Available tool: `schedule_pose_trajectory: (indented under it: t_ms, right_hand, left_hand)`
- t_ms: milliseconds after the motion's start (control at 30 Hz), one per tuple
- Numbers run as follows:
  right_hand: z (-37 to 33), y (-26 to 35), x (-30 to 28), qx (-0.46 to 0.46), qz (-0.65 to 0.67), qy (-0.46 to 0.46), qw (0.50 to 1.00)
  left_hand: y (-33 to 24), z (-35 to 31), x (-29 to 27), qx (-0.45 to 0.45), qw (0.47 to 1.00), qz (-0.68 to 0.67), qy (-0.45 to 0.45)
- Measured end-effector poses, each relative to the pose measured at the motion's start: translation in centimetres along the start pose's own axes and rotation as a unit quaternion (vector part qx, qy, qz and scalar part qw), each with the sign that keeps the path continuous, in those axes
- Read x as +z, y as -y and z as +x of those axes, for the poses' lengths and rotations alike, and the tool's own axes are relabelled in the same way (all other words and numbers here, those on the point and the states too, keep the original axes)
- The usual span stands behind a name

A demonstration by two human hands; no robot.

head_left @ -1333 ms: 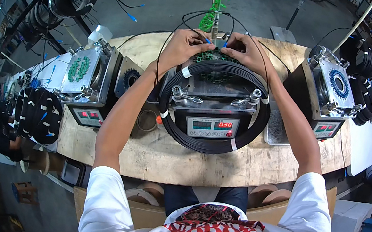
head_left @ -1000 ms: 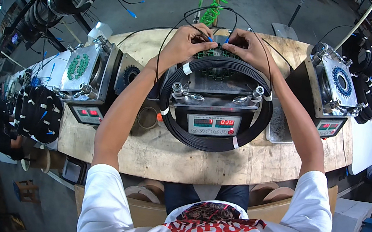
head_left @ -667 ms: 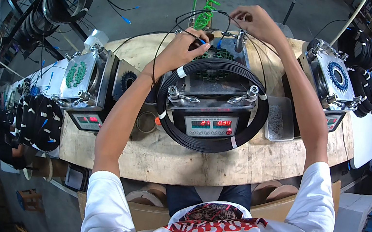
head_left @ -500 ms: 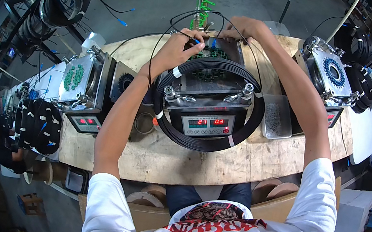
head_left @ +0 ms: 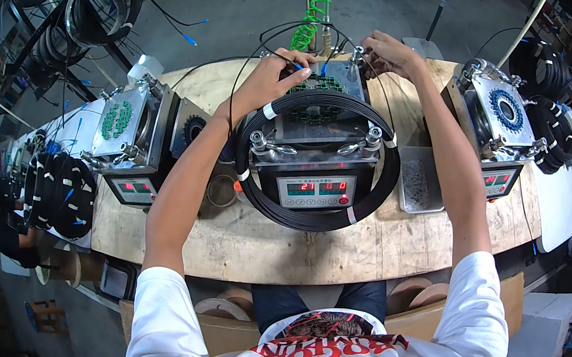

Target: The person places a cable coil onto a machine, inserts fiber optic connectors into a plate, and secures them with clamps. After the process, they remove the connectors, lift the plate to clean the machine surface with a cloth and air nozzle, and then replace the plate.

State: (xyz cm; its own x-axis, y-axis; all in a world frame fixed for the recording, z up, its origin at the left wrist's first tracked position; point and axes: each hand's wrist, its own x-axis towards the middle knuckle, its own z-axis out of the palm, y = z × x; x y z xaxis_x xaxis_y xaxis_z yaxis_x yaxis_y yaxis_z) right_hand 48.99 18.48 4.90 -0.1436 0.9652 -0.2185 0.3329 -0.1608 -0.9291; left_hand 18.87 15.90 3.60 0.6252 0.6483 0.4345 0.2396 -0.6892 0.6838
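My left hand [head_left: 270, 76] is closed at the back left of the middle machine, thumb and finger on a blue-tipped black cable [head_left: 297, 67]. My right hand [head_left: 395, 57] has curled fingers beside the metal clamp post [head_left: 357, 54] at the machine's back right corner; what they grip is hidden. A big coil of black cable [head_left: 389, 188] rests over the front of this machine, around its lit display panel [head_left: 315, 190]. Green holders [head_left: 327, 83] are set in its metal plate, where a blue connector [head_left: 324, 70] stands upright. Thin black cable loops cross between my hands.
Similar machines stand at left [head_left: 119, 122] and right [head_left: 503, 109] on the wooden table [head_left: 288, 258]. A metal tray [head_left: 422, 180] with small clear pieces lies right of the coil. Cable coils hang on a rack [head_left: 99, 7]. A green spiral hose [head_left: 318, 2] hangs behind. Other people sit at both sides.
My right hand has shifted a little right and down, uncovering the back right clamp post. My left hand stays nearly in place. The digits on the middle display have changed.
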Motion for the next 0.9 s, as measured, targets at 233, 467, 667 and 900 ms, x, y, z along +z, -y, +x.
schedule_pose_trajectory:
  t_ms: [233, 467, 667, 900]
  right_hand:
    - [-3.0, 0.1, 0.6, -0.058, 0.030, -0.041, 0.997]
    - [-0.4, -2.8, 1.1, -0.156, 0.119, -0.054, 0.979]
    - [0.3, -2.1, 0.8, -0.130, 0.011, -0.091, 0.987]
    - [-1.4, -2.7, 1.8, -0.173, -0.024, -0.228, 0.958]
  left_hand:
    - [-0.1, -0.1, -0.1, -0.015, 1.000, -0.011, -0.005]
    - [-0.2, 0.2, 0.2, -0.045, 0.998, -0.035, -0.002]
    - [0.0, 0.0, 0.1, -0.034, 0.999, -0.035, -0.005]
    - [0.0, -0.2, -2.6, -0.047, 0.986, -0.155, 0.047]
